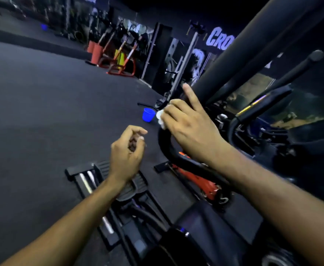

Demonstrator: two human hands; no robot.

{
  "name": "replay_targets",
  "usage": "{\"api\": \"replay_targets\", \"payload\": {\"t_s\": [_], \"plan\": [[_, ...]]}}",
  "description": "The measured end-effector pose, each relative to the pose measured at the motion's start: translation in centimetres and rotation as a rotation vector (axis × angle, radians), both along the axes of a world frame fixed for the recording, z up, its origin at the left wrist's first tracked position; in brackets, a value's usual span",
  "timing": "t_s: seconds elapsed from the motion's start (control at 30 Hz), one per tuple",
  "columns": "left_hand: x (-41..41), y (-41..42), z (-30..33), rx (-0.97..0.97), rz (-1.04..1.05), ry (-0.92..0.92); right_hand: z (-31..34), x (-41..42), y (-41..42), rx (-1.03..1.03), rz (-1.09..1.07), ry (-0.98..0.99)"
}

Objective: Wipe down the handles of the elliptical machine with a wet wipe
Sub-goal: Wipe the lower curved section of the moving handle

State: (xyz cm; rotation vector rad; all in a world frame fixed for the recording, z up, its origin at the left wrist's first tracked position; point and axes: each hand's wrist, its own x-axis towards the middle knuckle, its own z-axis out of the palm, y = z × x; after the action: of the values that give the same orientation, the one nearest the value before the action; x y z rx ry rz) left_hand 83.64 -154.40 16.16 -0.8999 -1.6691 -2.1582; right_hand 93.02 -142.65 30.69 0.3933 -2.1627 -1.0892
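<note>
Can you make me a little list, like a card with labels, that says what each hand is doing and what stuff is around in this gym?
place: gym with a dark floor
right hand: presses a white wet wipe onto the curved black handle, index finger stretched out
left hand: fingers curled, holding nothing, hanging above the pedal
blue bucket: on the floor beyond the handle
orange equipment: farther back, blurry

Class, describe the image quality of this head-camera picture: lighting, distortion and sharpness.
Head view: dim gym, bluish cast; wide-angle lens bends and tilts the floor and posts; both hands lit and fairly sharp; white wipe slightly overexposed; background wall lettering soft; machine base in deep shadow.
</note>
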Motion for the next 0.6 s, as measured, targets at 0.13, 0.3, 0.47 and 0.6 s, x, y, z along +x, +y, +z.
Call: {"api": "replay_targets", "payload": {"t_s": [0.13, 0.3, 0.47, 0.6], "plan": [[0.5, 0.3, -0.1, 0.008, 0.000, 0.007, 0.3, -1.2, 0.0, 0.271, -0.111, -0.157], [0.0, -0.5, -0.3, -0.020, -0.003, 0.029, -2.5, -1.5, -0.3, 0.440, -0.182, -0.452], [-0.7, -1.2, -0.4, -0.039, 0.005, -0.025, 1.4, -2.2, -1.0, 0.361, -0.198, -0.305], [-0.9, -1.1, -0.4, -0.053, -0.019, -0.060, 0.8, -3.8, -3.5, 0.342, -0.484, -0.383]]}}
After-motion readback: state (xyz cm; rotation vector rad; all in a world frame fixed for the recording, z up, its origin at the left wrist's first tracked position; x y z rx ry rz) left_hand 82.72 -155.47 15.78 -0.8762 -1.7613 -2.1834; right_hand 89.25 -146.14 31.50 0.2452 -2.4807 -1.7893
